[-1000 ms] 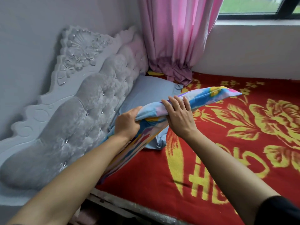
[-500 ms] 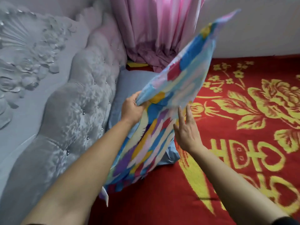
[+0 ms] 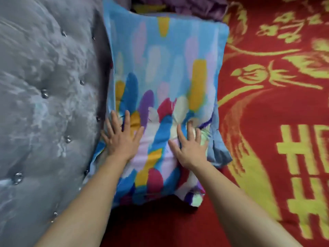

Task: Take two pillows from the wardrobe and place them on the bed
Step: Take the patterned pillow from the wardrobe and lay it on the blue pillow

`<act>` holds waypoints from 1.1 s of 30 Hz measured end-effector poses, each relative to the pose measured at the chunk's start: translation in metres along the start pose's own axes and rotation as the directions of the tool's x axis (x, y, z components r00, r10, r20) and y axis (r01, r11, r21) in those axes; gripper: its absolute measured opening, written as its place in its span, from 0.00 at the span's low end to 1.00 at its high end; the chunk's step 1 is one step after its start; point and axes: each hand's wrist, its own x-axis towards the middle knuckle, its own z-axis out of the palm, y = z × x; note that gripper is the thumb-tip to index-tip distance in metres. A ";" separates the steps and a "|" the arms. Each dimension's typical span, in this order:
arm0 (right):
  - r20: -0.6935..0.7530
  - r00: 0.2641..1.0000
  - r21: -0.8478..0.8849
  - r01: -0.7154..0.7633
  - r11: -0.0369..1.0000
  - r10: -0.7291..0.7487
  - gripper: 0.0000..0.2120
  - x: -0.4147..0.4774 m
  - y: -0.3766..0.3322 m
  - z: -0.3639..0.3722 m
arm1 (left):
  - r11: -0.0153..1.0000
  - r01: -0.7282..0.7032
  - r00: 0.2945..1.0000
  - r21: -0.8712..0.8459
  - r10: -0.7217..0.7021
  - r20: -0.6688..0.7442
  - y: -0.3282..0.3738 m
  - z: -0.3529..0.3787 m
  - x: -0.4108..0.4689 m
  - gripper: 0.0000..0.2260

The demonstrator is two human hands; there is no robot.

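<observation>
A colourful pillow [image 3: 165,72], light blue with yellow, purple, pink and white strokes, lies flat on the bed [image 3: 267,157] beside the headboard. It covers most of a plain blue pillow [image 3: 218,148], of which only a strip shows at the right edge. My left hand [image 3: 121,138] rests palm down on the colourful pillow's near left part, fingers spread. My right hand [image 3: 189,145] presses flat on its near right part, fingers apart. Neither hand grips anything.
A grey tufted headboard [image 3: 44,104] with shiny buttons fills the left side. The bed carries a red blanket with yellow flowers and characters. The hem of a pink-purple curtain [image 3: 195,6] bunches at the top, behind the pillows.
The colourful pillow, held up and tilted by my left hand before, now lies flat on the blue pillow. Both hands have let go and press down on it. The view has tipped downward.
</observation>
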 end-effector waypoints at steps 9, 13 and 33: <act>-0.445 0.867 0.367 -0.054 0.928 0.226 0.49 -0.039 0.000 -0.003 | 0.935 0.164 0.957 -0.315 -0.229 -0.180 -0.035 -0.005 -0.001 0.42; -0.165 0.829 0.638 -0.323 0.699 0.534 0.56 -0.023 0.004 -0.033 | 0.896 0.319 0.902 -0.309 -0.386 -0.191 -0.023 -0.017 -0.003 0.35; -0.287 0.887 0.373 -0.243 0.896 0.360 0.50 0.072 -0.014 -0.133 | 0.945 0.214 0.976 -0.248 -0.214 0.029 0.018 -0.049 0.088 0.32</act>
